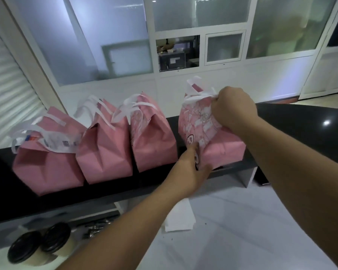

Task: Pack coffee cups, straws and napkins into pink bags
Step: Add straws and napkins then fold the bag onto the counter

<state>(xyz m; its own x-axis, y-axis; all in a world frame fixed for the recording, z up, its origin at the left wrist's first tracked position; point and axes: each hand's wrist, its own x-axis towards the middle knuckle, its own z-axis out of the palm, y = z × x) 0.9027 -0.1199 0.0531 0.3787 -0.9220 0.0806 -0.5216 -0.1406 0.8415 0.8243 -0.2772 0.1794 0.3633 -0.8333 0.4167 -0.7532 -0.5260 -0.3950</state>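
White panelled wall with frosted windows (113, 34) runs along the far side; one small pane is open onto dim shelving. In front of it sits a long black raised ledge (300, 129) on the worktop, and near of that a white cloth-covered worktop (232, 230). Four pink bags stand in a row on the ledge, all closed at the top with white handles. Far-left bag (47, 166) has a printed receipt (61, 143) draped over its top. Second bag (105, 152) just beside it, third bag (152, 141) touching the second. Fourth bag (213, 137) stands apart to the right, patterned face toward the viewer. Right hand (233, 108) is clenched on the fourth bag's top edge by the handles, gripping the folded paper. Left hand (193, 168) rests with fingers fairly straight against the lower near-left corner of the same bag, steadying it; not curled round anything visible. Two coffee cups (39, 244) with black lids sit near left on the lower worktop, touching each other. White folded napkin (180, 217) lies on the cloth between the two forearms. Dark small items (98, 227) under the ledge just right of the cups; blurred, can't tell what they are.
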